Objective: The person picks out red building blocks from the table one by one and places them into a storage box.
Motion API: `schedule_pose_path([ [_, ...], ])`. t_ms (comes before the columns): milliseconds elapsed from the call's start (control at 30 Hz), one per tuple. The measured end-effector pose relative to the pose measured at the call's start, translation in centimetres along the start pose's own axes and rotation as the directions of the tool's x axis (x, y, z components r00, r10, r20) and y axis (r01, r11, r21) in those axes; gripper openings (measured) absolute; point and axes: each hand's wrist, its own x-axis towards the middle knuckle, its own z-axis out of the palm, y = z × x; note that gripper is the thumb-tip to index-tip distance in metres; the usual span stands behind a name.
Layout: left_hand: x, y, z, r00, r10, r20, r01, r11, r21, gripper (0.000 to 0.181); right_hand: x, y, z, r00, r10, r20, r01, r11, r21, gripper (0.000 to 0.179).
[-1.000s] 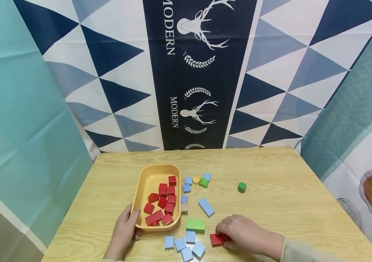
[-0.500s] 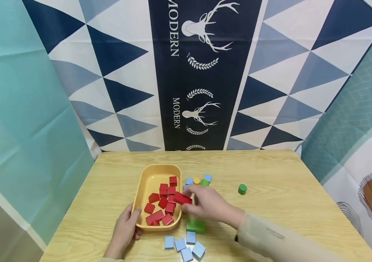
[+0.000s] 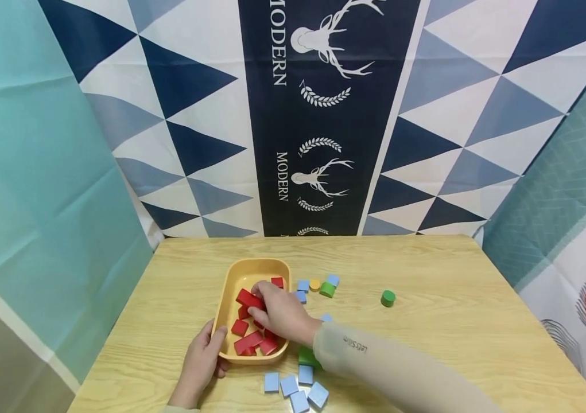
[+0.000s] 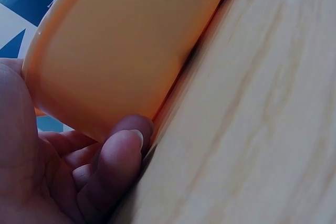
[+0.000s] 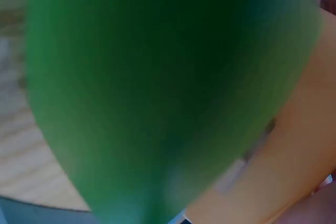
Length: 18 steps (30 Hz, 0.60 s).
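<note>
A yellow plastic tray [image 3: 243, 277] holds several red blocks [image 3: 247, 343] on the left half of the table. My left hand [image 3: 201, 357] grips the tray's near left corner, thumb over the rim; in the left wrist view its fingers curl at the tray's outer wall [image 4: 131, 45]. Over the tray, my right hand [image 3: 283, 312] pinches a red rectangular block [image 3: 249, 299] between thumb and fingers, above the other red blocks. In the right wrist view a blurred green block [image 5: 152, 87] fills most of the picture, beside the tray's orange-looking side [image 5: 310, 124].
Several light blue blocks [image 3: 300, 400] lie near the front edge. A green block [image 3: 307, 357] is partly under my right sleeve. Behind it are small blue blocks [image 3: 303, 285], a yellow disc [image 3: 314, 285] and a green piece [image 3: 327, 289]. A green cylinder [image 3: 388, 298] stands farther right.
My right hand has picked up the red block from the table at front right and carried it left, over the tray. My left hand keeps its hold on the tray.
</note>
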Motion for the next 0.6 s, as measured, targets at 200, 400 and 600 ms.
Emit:
schedule_pose_path([
  [200,0.05,0.06,0.04,1.0,-0.01,0.006,0.01,1.0,0.01,0.054,0.29,-0.29,0.51,0.997,0.057,-0.055,-0.057,0.998,-0.003,0.04],
  [400,0.04,0.01,0.02,1.0,-0.007,-0.001,0.007,1.0,0.016,0.054,0.16,-0.24,0.88,0.998,0.054,-0.029,-0.054,0.998,-0.026,0.04],
  [600,0.11,0.08,-0.07,1.0,-0.006,0.003,0.006,1.0,0.019,0.055,0.2,-0.2,0.93,0.999,0.04,-0.009,-0.04,0.998,-0.052,0.032],
])
